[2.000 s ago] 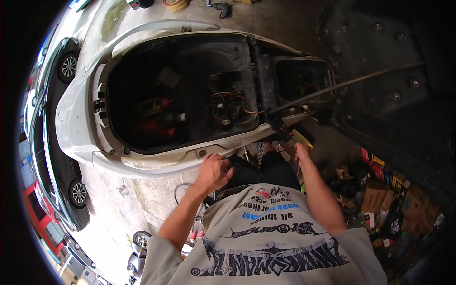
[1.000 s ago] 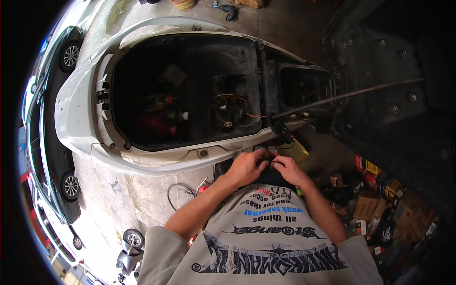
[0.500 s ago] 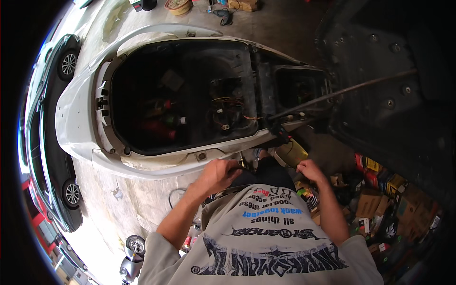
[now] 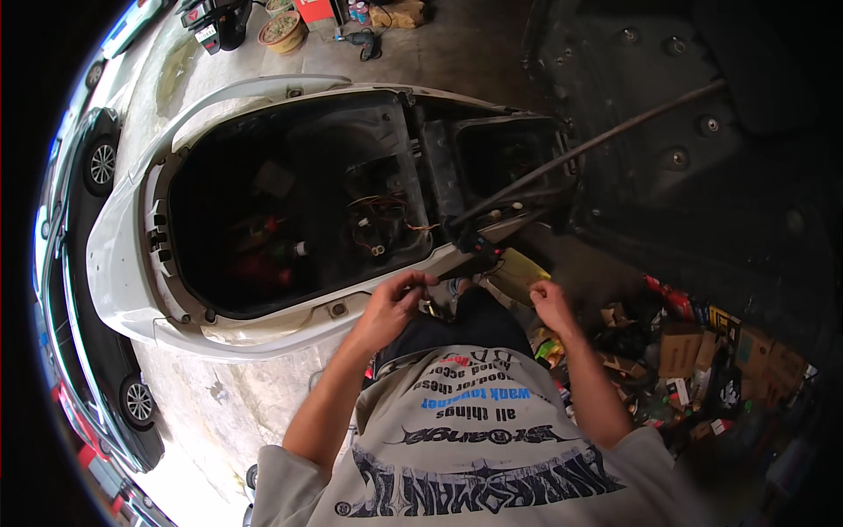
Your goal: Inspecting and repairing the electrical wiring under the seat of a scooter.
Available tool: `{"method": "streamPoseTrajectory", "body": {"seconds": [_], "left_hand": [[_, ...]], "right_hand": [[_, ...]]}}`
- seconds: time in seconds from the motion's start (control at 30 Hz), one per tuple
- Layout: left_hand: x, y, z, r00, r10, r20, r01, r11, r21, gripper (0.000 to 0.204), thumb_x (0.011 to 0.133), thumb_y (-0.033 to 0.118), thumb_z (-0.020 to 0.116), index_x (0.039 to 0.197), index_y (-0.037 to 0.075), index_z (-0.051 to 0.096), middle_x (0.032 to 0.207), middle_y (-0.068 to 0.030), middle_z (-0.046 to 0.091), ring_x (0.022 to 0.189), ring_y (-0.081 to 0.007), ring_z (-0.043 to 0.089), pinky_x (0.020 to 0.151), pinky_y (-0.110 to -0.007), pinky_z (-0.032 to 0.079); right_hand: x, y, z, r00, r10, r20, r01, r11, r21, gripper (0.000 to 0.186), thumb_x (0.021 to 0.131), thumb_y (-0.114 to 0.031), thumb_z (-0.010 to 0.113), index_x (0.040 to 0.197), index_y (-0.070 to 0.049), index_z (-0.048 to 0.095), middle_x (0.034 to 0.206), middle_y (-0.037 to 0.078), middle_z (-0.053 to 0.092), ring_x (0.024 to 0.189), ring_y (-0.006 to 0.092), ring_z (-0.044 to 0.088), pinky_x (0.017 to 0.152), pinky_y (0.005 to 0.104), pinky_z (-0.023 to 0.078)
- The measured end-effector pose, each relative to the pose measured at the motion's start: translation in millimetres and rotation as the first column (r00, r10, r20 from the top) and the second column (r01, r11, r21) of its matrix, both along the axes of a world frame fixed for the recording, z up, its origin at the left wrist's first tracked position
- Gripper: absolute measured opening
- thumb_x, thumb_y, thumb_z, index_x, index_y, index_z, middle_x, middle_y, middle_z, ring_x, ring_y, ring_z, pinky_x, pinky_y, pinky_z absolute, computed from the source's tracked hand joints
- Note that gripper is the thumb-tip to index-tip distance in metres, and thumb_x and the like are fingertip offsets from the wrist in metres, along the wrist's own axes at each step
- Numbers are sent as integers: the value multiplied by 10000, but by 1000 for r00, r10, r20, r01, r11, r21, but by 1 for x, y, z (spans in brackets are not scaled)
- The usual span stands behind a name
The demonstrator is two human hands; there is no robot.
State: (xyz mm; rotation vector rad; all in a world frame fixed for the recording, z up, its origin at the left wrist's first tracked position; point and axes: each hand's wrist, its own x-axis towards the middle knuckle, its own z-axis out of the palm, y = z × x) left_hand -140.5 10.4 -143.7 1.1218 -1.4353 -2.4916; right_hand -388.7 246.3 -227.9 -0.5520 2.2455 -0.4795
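Observation:
A white scooter body [image 4: 123, 309] stands in front of me, its black storage compartment [image 4: 307, 189] uncovered. Orange wires and white connectors [image 4: 378, 215] lie at the compartment's right end. Bottles [image 4: 290, 249] rest in its dark left part. My left hand [image 4: 393, 309] is just off the near side panel, fingers curled together. A small shiny piece shows by its fingertips, too small to name. Farther right, my right hand [image 4: 551, 307] is closed with thumb against fingers, near a yellow panel [image 4: 520, 274]; whatever it may hold is hidden.
A raised black seat [image 4: 650, 176] fills the upper right, with a thin rod [image 4: 606, 139] slanting down to the scooter. Cardboard boxes [image 4: 680, 350] and litter cover the lower right floor. A power drill [image 4: 362, 41] and flowerpot [image 4: 283, 32] lie beyond; a dark car [image 4: 83, 263] is left.
The view has shifted, so the scooter and seat sit farther left in the picture. Both my hands stay near the scooter's near side, fingers still curled; my left hand has lifted slightly.

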Motion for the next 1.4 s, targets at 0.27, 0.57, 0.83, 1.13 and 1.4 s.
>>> {"method": "streamPoseTrajectory", "body": {"seconds": [0.27,0.57,0.83,1.13,1.4], "left_hand": [[-105,38,-54,928,365,75,-354,801,482,251,923,20,423,1147,20,537,825,12,537,625,-51,457,546,-194,382],[-116,55,-68,796,585,158,-596,707,381,253,886,22,458,1130,-4,517,927,-74,590,802,-155,585,740,-274,488],[-82,30,-56,915,374,150,-403,841,360,183,921,148,506,1067,45,546,897,-59,631,677,-118,615,572,-253,457],[-35,-79,-178,831,424,359,-30,679,-733,320,792,86,557,1086,-30,508,1018,-217,607,937,-358,612,811,-411,490],[-58,-120,-200,750,93,655,370,762,-531,501,735,189,657,1170,26,467,1176,-208,553,1128,-349,537,936,-418,458]], "right_hand": [[31,-65,71,814,171,555,0,955,-295,202,884,-128,542,998,34,581,760,70,647,517,63,511,467,215,408],[7,-86,82,702,144,698,160,922,-352,329,838,-9,577,1158,9,503,767,15,570,589,25,491,531,163,384],[22,-120,85,835,160,527,140,864,-484,177,916,-87,522,1058,-18,602,756,0,583,552,18,426,490,164,335],[50,-122,90,649,-303,698,665,672,-326,134,954,-192,459,886,-98,528,733,56,609,450,42,443,401,159,305],[86,-104,91,696,-407,591,639,727,-252,125,957,-171,460,919,-79,537,716,42,591,471,35,428,424,156,313]]}}
